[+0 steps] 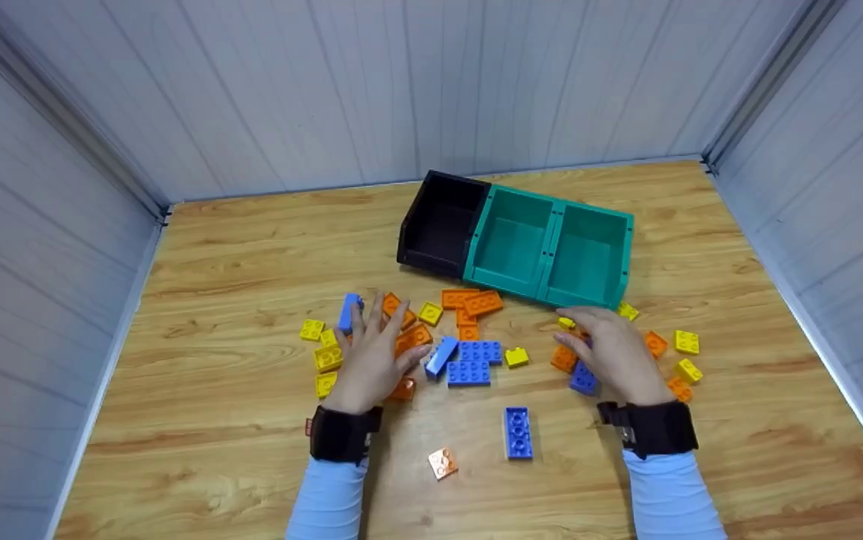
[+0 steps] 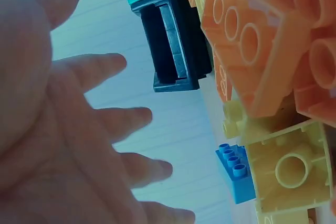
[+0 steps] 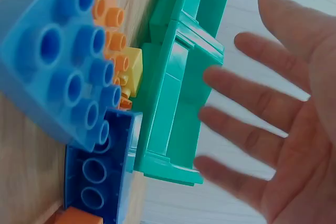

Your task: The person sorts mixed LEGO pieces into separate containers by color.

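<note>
The counter [image 1: 236,255] carried everything. On it sat the row of bins [image 1: 506,244], one black bin [image 1: 443,221] joined to two green bins [image 1: 589,247].

In front of the row of bins, both hands were spread loosely and held nothing: the left hand [image 1: 374,361] over bricks short of the black end, the right hand [image 1: 611,349] just before the green end. Whether any finger touched a brick could not be told.

Between the hands, before the row of bins, lay blue bricks [image 1: 469,373]; the long blue brick [image 1: 518,433], farther out, lay hollow side up. Orange bricks [image 1: 484,303] overlapped nearest the row of bins, and smaller yellow bricks [image 1: 516,357] were scattered about.

The bricks looked like light, stiff plastic, hardly fragile but probably slick on their smooth walls; a pinch across opposite sides, below the studs, seemed surest.
</note>
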{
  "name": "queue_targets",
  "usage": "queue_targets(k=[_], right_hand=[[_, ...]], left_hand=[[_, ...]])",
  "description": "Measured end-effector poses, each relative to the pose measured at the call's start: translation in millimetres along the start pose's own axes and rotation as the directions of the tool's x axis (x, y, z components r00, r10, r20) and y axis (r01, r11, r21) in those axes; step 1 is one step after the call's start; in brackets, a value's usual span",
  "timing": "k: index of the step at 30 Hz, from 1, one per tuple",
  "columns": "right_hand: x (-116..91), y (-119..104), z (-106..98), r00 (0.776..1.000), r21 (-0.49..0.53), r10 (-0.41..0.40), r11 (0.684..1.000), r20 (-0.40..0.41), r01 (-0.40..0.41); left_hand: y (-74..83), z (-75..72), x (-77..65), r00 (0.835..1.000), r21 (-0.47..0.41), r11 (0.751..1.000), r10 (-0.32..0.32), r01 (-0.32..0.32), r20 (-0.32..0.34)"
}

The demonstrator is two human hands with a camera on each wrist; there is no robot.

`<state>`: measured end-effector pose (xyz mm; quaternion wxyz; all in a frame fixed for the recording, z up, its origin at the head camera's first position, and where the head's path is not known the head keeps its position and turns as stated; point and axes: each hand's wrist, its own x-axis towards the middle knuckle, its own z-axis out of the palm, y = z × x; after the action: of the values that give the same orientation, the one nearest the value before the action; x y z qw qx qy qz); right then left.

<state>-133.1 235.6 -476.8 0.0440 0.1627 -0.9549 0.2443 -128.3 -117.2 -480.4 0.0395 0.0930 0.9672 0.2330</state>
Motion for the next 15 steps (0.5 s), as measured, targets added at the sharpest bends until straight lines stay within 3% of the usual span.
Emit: queue_targets(k=[8,11,15], right_hand=[[-23,-6,5,0.999,0.025,0.007,1.0,0.043,-0.008],[-35,-17,11,0.996,0.04,-0.014,0.999,0.092,0.01],[-53,-36,18,0.977,0.052,-0.096,0.995,0.192,0.087]], left_hand=[[-5.6,-23.9,17.4,0.992,-0.085,0.993,0.079,-0.087,-0.094],[-7.9,-32.7,33.2,0.989,-0.157,0.982,0.088,-0.106,-0.118],[-8.7,-42.2,62.4,0.992,-0.246,0.966,0.047,-0.074,-0.113]])
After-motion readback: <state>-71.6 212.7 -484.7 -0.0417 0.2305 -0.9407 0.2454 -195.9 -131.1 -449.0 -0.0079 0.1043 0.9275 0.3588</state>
